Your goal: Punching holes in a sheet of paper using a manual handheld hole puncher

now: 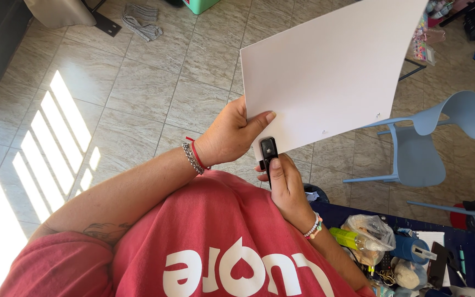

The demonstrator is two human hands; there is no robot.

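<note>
Left hand (231,133) pinched on lower left edge of white sheet (325,77), thumb on top, other fingers hidden behind, right hand (286,184) closed around small black tool (268,151) at sheet's corner, tool end hidden, sheet cut off at twelve o'clock, blue chair (421,146) at three o'clock, cluttered table (468,247) at four o'clock, partly cut off.

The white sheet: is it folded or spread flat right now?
Spread, unfolded: the white sheet shows one smooth face, held at its lower corner by the left hand; the right hand grips a small black tool there.

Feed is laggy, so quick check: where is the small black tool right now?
In the head view, the small black tool sits at the white sheet's lower edge, gripped by the right hand, beside the left hand's thumb.
</note>
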